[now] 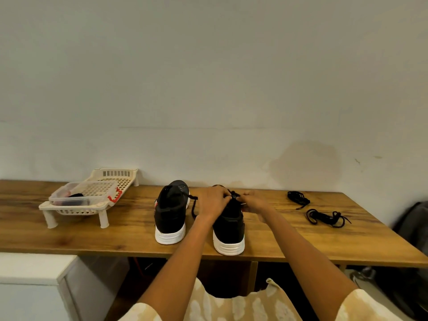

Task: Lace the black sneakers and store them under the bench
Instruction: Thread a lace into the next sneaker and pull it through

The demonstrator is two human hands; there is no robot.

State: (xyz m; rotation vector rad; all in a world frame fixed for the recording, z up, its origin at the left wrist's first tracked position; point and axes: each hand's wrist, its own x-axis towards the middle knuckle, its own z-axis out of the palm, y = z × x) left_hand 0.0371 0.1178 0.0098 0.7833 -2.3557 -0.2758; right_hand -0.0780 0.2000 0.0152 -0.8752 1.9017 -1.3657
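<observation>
Two black sneakers with white soles stand heels toward me on the wooden table (69, 237). The left sneaker (171, 214) stands alone. Over the top of the right sneaker (229, 228) my left hand (214, 201) and my right hand (251, 202) meet, fingers curled and pinching its black lace (194, 205). One end of that lace hangs down the shoe's left side between the two sneakers. The eyelets are hidden under my hands.
Two loose black laces (298, 198) (326, 217) lie on the table at the right. A cream plastic rack (102, 205) holding a clear box (85, 193) stands at the left. Under the table are dark compartments; a white cabinet (32, 274) is at lower left and a dark bag (412, 223) at far right.
</observation>
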